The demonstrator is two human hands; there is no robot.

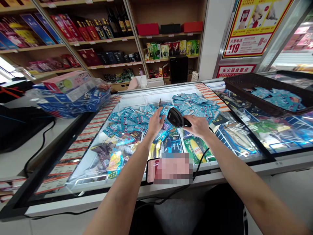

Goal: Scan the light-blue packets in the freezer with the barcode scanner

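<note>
In my right hand [197, 125] is a black barcode scanner [174, 117], its handle wrapped by my fingers and its head turned left. A cable trails from it toward the front edge. My left hand [156, 122] is over the blue packets [134, 119], fingers stretched out and thumb apart; whether the fingertips touch a packet is unclear. Just beyond them stands a small dark and gold sliver [160, 102] that I cannot identify. The packets lie spread in two loose heaps on the glass lid of a chest freezer [85, 160], left and right of my hands.
A brown basket [269, 111] with more blue packets stands at the right. Plastic-wrapped boxes [73, 94] sit at the left. A phone [153, 169], partly blurred out, lies at the near edge beside the cable. Stocked shelves [107, 39] rise behind the freezer.
</note>
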